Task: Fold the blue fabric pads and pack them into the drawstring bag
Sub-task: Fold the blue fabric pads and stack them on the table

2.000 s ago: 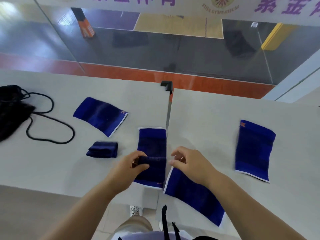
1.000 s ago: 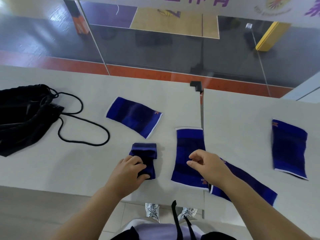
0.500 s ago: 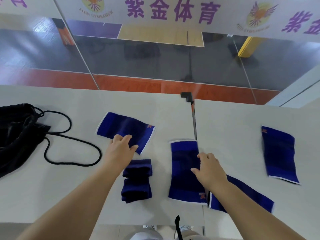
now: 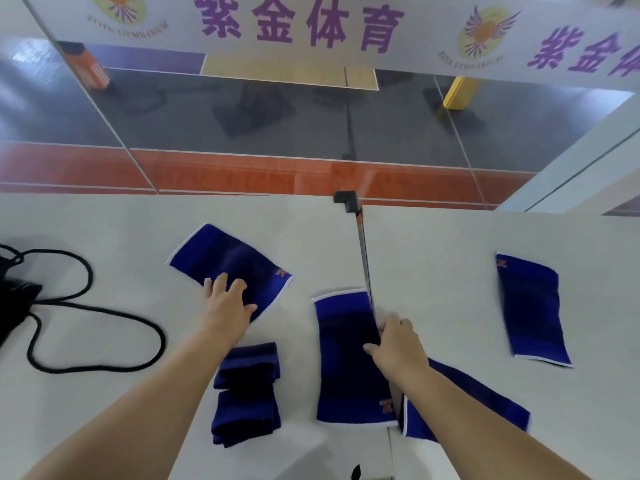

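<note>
Several blue fabric pads lie on the white table (image 4: 104, 403). My left hand (image 4: 225, 303) rests flat, fingers spread, on the near edge of the slanted flat pad (image 4: 221, 258). Two folded pads (image 4: 247, 393) sit stacked just below that hand. My right hand (image 4: 398, 344) pinches the right edge of the middle flat pad (image 4: 346, 368). Another flat pad (image 4: 485, 400) lies partly under my right forearm. A further flat pad (image 4: 530, 306) rests far right. The black drawstring bag (image 4: 14, 306) shows only at the left edge, its cord (image 4: 104, 313) looped on the table.
A narrow gap (image 4: 363, 258) with a black corner cap (image 4: 346, 199) splits the two tabletops, right beside the middle pad. A glass wall with a white banner (image 4: 311, 26) stands behind the far table edge.
My left hand set a second folded pad by the first, then reached up onto the slanted pad. My right hand slid to the middle pad's right edge and closed on it.
</note>
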A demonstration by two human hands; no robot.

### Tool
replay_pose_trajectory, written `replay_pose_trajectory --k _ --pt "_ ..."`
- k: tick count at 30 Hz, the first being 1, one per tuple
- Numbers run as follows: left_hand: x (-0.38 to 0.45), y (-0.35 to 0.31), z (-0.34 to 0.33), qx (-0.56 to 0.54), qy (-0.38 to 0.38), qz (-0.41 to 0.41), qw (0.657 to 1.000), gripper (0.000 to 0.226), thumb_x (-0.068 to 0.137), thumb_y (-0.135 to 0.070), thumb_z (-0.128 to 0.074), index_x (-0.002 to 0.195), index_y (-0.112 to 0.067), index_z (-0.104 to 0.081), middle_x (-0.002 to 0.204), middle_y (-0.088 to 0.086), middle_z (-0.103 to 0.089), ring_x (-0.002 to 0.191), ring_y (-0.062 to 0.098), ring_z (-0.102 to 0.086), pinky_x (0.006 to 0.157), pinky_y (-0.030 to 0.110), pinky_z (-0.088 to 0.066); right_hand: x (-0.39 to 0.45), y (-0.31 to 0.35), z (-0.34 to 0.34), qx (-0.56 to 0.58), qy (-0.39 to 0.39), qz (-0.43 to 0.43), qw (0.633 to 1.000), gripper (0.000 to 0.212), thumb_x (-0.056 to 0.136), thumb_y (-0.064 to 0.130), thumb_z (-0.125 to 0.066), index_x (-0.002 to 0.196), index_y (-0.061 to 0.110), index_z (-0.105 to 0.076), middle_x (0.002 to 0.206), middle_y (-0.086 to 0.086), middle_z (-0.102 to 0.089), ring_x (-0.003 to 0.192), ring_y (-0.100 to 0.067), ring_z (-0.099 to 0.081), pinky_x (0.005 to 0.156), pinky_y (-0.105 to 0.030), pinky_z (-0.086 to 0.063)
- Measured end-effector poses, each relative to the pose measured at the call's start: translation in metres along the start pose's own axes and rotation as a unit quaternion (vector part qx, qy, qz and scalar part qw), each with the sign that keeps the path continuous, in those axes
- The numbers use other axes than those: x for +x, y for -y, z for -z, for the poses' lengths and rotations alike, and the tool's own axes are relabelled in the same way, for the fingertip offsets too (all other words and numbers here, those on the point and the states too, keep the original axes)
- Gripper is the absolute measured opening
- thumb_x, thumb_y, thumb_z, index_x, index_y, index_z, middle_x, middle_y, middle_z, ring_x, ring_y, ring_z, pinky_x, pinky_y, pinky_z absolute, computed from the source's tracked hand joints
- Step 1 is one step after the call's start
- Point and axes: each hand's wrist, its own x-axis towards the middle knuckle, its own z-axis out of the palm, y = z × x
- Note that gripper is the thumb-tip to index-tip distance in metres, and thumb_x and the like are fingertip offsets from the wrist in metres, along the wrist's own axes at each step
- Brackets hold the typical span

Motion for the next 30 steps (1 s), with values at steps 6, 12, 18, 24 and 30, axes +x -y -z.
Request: replay_pose_trajectory --k 6,12,18,24,30 --pt "-0.001 -0.014 -0.005 0.033 -0.004 0.032 0.999 0.046 0.094 -0.027 -0.053 0.137 -0.018 -0.04 0.159 0.008 -0.015 0.142 0.037 -0.015 0.114 0.04 -0.023 0.01 -0.003 -0.003 0.034 0.039 0.034 0.998 0.027 0.09 0.017 -0.06 0.114 0.008 -0.048 0.11 -0.009 -0.06 0.088 -0.018 -0.053 0.075 -0.028 -0.043" --pt "-0.009 -0.035 -0.008 0.028 0.009 0.064 0.998 0.047 0.093 -0.019 -0.056 0.137 -0.014 -0.041 0.159 0.01 -0.014 0.14 0.039 -0.016 0.113 0.036 -0.022 0.025 -0.011 0.019 0.063 0.024 0.091 0.994 0.026 0.094 0.018 -0.051 0.118 0.009 -0.05 0.117 -0.009 -0.054 0.095 -0.022 -0.054 0.081 -0.029 -0.041" --pt "-0.012 -0.069 -0.021 0.042 0.034 0.048 0.997 0.048 0.092 -0.016 -0.057 0.137 -0.016 -0.04 0.16 0.004 -0.012 0.143 0.034 -0.014 0.114 0.034 -0.022 0.034 -0.029 0.078 0.146 -0.041 0.184 0.971 0.004 0.099 0.017 -0.042 0.099 0.021 -0.041 0.089 0.0 -0.058 0.074 -0.013 -0.056 0.06 -0.026 -0.044" --pt "-0.02 -0.1 -0.039 0.031 0.078 -0.041 0.996 0.049 0.087 -0.016 -0.063 0.133 -0.023 -0.047 0.159 -0.005 -0.017 0.144 0.022 -0.014 0.115 0.033 -0.024 0.046 -0.055 0.126 0.193 -0.081 0.192 0.959 0.011 0.1 0.022 -0.043 0.107 0.03 -0.042 0.092 0.017 -0.053 0.082 -0.004 -0.057 0.065 -0.022 -0.052" --pt "-0.039 -0.125 -0.045 -0.089 0.051 -0.069 0.992 0.034 0.092 -0.034 -0.055 0.124 -0.022 -0.057 0.14 -0.006 -0.049 0.132 0.015 -0.035 0.11 0.03 -0.03 0.049 -0.056 0.134 0.283 0.005 0.17 0.944 0.015 0.098 0.02 -0.048 0.102 0.034 -0.05 0.104 0.013 -0.062 0.094 -0.01 -0.063 0.075 -0.029 -0.057"
